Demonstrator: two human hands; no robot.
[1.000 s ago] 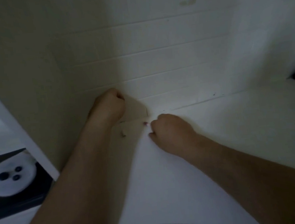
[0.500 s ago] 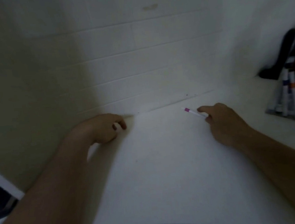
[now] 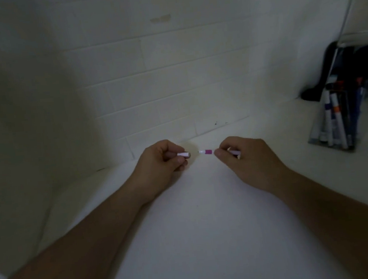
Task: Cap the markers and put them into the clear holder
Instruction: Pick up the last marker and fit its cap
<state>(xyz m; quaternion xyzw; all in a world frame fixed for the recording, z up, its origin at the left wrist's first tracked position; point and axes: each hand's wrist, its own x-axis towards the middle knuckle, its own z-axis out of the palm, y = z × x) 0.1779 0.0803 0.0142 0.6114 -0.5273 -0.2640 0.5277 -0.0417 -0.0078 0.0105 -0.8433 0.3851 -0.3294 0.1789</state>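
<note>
My right hand (image 3: 245, 156) grips a white marker (image 3: 207, 152) with a purple band, its bare tip pointing left. My left hand (image 3: 161, 161) pinches the marker's small white cap (image 3: 184, 154), open end facing right. Cap and tip are level with each other, a short gap between them, just above the white table. The clear holder (image 3: 341, 112) stands at the right edge of the table with several capped markers upright inside it.
A white tiled wall (image 3: 173, 84) runs along the back of the white table (image 3: 209, 237). A dark object (image 3: 320, 78) leans against the wall behind the holder. A pale side panel rises on the left.
My view swung right and the holder came fully into sight. Both hands moved toward the middle; the right hand lifted the marker, and the left hand now holds the cap facing its tip.
</note>
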